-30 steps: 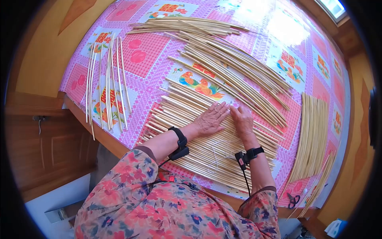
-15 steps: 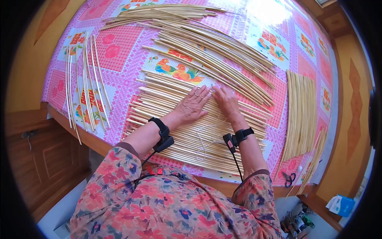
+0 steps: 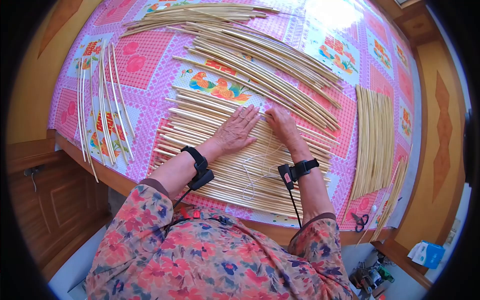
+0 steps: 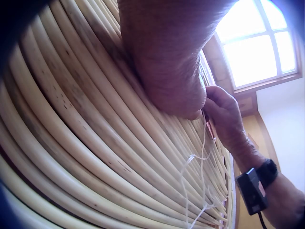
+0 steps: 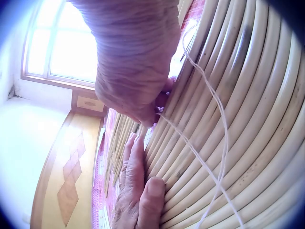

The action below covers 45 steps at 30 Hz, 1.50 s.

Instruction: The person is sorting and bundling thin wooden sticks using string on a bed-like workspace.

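Observation:
Pale round sticks [image 3: 215, 172] lie side by side as a mat on the patterned tablecloth. The left hand [image 3: 236, 131] rests flat on the mat's upper part, fingers straight. Just right of its fingertips, the right hand [image 3: 285, 129] has its fingers curled at the mat's far edge. In the right wrist view a white string [image 5: 193, 150] runs from the fingertips of the right hand [image 5: 138, 71], which pinch it; the left hand [image 5: 136, 191] lies beside them on the sticks. The string [image 3: 248, 172] trails loosely over the mat.
Loose sticks [image 3: 280, 67] lie beyond the mat, more thin sticks [image 3: 104, 105] at the left. A flat bundle of sticks [image 3: 374, 140] is on the right, with scissors [image 3: 360, 221] near the table's front right edge.
The right hand has gone from curled to straighter and back to curled near the mat's far edge. The left hand stays flat on the sticks. The head view has shifted.

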Tool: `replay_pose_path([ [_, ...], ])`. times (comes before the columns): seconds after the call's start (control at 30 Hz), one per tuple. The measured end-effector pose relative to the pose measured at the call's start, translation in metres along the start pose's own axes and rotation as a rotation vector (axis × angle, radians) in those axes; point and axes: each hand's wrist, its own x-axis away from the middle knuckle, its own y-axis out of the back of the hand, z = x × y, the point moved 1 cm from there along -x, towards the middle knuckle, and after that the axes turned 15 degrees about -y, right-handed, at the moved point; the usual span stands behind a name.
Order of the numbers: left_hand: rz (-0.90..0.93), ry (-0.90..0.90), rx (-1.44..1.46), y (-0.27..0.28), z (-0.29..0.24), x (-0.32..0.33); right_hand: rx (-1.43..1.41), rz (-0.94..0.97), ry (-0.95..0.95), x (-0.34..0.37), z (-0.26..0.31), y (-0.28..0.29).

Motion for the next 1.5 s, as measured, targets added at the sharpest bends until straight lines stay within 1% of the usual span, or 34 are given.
replay_pose_path([
  [0.07, -0.010, 0.001, 0.003, 0.000, 0.000, 0.000, 0.011, -0.005, 0.021, 0.000, 0.000, -0.001],
  [0.13, -0.012, -0.001, 0.002, 0.000, 0.001, 0.000, 0.023, -0.054, 0.060, 0.000, 0.000, -0.002],
  [0.27, 0.005, 0.003, 0.008, 0.000, 0.001, 0.000, 0.036, -0.074, 0.066, 0.000, -0.004, -0.005],
  [0.33, 0.003, -0.001, 0.008, 0.000, 0.001, -0.001, 0.036, -0.041, 0.044, 0.001, -0.005, -0.007],
  [0.5, 0.011, -0.003, 0.010, 0.003, 0.000, -0.002, 0.026, -0.069, 0.040, 0.003, -0.005, -0.007],
  [0.57, -0.008, 0.004, 0.030, 0.010, 0.001, -0.008, 0.015, -0.081, 0.032, 0.002, -0.004, -0.004],
  [0.63, -0.019, 0.009, -0.053, 0.023, 0.003, -0.015, 0.015, -0.094, 0.045, 0.003, -0.003, -0.003],
  [0.67, -0.124, 0.005, -0.081, 0.024, 0.007, -0.019, 0.022, -0.104, 0.034, 0.003, -0.002, -0.004],
  [0.7, -0.130, -0.021, -0.079, 0.028, 0.011, -0.024, 0.043, -0.113, 0.049, 0.003, 0.000, -0.004],
  [0.77, -0.051, 0.047, -0.110, 0.035, 0.023, -0.038, 0.094, -0.150, 0.024, 0.003, 0.000, 0.001],
  [0.8, -0.060, 0.007, -0.098, 0.036, 0.027, -0.043, 0.073, -0.173, 0.072, 0.002, 0.002, 0.003],
  [0.83, -0.016, 0.025, 0.009, 0.037, 0.033, -0.047, 0.052, -0.194, 0.126, 0.001, 0.005, 0.005],
  [0.87, 0.034, 0.046, 0.111, 0.039, 0.039, -0.052, 0.070, -0.214, 0.108, 0.000, 0.007, 0.010],
  [0.9, 0.032, 0.021, 0.115, 0.043, 0.041, -0.057, 0.067, -0.197, 0.122, 0.001, 0.012, 0.015],
  [0.97, 0.255, 0.087, 0.216, 0.044, 0.045, -0.062, 0.070, -0.189, 0.128, 0.003, 0.016, 0.021],
  [1.03, 0.256, 0.048, 0.261, 0.045, 0.046, -0.064, 0.086, -0.207, 0.170, 0.005, 0.017, 0.023],
  [1.1, 0.284, 0.093, 0.502, 0.046, 0.045, -0.067, 0.087, -0.223, 0.189, 0.008, 0.017, 0.024],
  [1.17, 0.305, 0.087, 0.541, 0.052, 0.043, -0.070, 0.117, -0.211, 0.211, 0.011, 0.018, 0.025],
  [1.23, 0.411, 0.205, 0.884, 0.060, 0.039, -0.073, 0.109, -0.204, 0.207, 0.016, 0.022, 0.028],
  [1.27, 0.414, 0.205, 0.883, 0.063, 0.039, -0.075, 0.102, -0.194, 0.207, 0.018, 0.023, 0.029],
  [1.33, 0.561, 0.207, 0.930, 0.070, 0.038, -0.077, 0.106, -0.185, 0.205, 0.021, 0.026, 0.032],
  [1.37, 0.560, 0.214, 0.928, 0.072, 0.038, -0.076, 0.112, -0.175, 0.206, 0.023, 0.031, 0.036],
  [1.43, 0.543, 0.107, 1.005, 0.077, 0.037, -0.071, 0.127, -0.174, 0.230, 0.028, 0.038, 0.045],
  [1.5, 0.508, 0.125, 1.044, 0.086, 0.029, -0.065, 0.154, -0.178, 0.298, 0.030, 0.045, 0.051],
])
